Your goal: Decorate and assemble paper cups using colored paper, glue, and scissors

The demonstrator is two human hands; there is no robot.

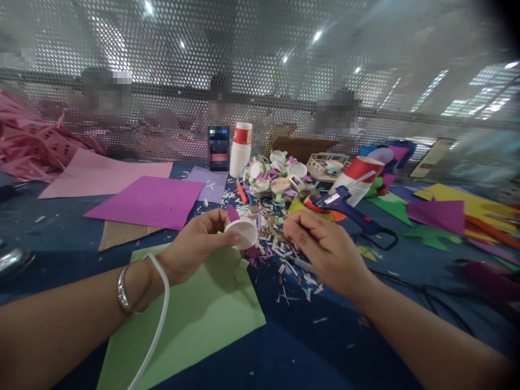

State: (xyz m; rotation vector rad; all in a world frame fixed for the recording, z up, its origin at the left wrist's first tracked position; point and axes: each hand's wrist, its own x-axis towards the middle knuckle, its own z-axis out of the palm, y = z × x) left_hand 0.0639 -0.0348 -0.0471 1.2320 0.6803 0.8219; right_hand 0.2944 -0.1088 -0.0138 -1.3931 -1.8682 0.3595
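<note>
Two hands up over the bench (284, 346). My left hand (195, 244) pinches a white cup (244, 232) on its side, base toward the right hand, a purple paper bit (232, 213) pressed to its rim, held up so the rim can be reached. My right hand (320, 246) is curled just beside the cup, fingers (298, 227) bunched; can't tell if it grips anything. Green sheet (195, 319) lies under my left wrist, paper scraps (284, 265) between the hands. Glue gun (345, 206) rests just beyond my right hand, within reach. Finished cups (276, 173) are piled further ahead.
</note>
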